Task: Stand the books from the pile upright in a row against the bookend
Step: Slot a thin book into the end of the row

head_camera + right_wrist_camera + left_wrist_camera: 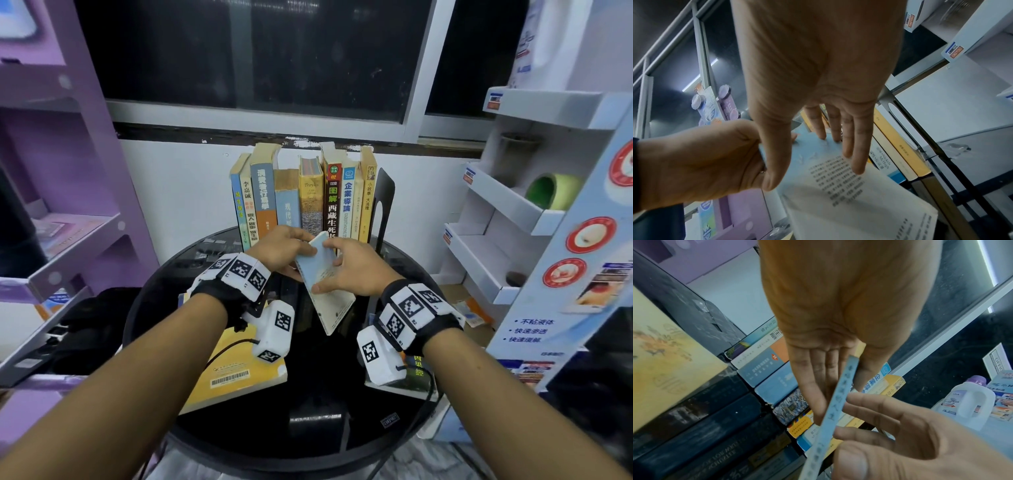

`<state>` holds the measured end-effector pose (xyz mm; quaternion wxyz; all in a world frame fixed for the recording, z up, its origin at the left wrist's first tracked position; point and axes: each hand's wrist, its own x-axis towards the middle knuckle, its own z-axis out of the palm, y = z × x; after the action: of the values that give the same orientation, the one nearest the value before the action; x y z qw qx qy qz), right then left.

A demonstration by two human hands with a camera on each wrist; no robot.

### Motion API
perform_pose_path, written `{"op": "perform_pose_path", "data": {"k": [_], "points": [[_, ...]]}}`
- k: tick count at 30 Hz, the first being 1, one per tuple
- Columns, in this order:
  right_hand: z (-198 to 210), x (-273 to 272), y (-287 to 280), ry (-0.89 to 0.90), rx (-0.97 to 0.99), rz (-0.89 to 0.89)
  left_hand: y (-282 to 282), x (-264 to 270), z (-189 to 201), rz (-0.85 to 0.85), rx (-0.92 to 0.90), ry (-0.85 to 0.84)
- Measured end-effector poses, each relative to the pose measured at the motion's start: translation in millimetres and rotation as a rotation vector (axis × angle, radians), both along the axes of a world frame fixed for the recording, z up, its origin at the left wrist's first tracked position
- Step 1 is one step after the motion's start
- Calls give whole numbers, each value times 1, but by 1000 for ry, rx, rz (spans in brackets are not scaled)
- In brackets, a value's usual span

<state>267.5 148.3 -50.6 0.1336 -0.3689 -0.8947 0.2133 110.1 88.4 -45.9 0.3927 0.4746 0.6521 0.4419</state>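
Currently both hands hold a thin pale-blue book (pixel 323 274) tilted above the desk (pixel 308 394), before the upright row (pixel 301 195) against the bookend (pixel 382 205). Left hand (pixel 286 250) grips its spine; right hand (pixel 349 270) clasps the cover. Being slim, it could flop or topple neighbours on insertion.

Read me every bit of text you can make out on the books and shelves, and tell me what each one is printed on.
"Troyka": yellow spine in the upright row.
"02" and "图解 西藏生死": dark red spine.
"企業導論": white and blue spine.
"小故事 大道理": tan spine by the black bookend.
"李嘉誠": pale spine.
"Nickels McHugh": blue and white spine.
Too blurred: the held light blue book, the barcode on the yellow book, the shelf labels.
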Motion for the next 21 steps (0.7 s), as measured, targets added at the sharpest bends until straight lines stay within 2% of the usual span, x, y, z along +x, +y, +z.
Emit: {"op": "perform_pose_path", "data": {"k": [6, 13, 18, 21], "points": [[2, 6, -6, 23, 8, 26, 1, 12, 9, -56, 19, -145], [4, 12, -6, 58, 70, -73, 10, 24, 18, -111, 34, -231], [5, 26, 3, 106, 80, -159, 25, 26, 21, -135, 45, -122], [9, 37, 10, 125, 52, -184, 33, 28, 27, -109, 138, 55]]}}
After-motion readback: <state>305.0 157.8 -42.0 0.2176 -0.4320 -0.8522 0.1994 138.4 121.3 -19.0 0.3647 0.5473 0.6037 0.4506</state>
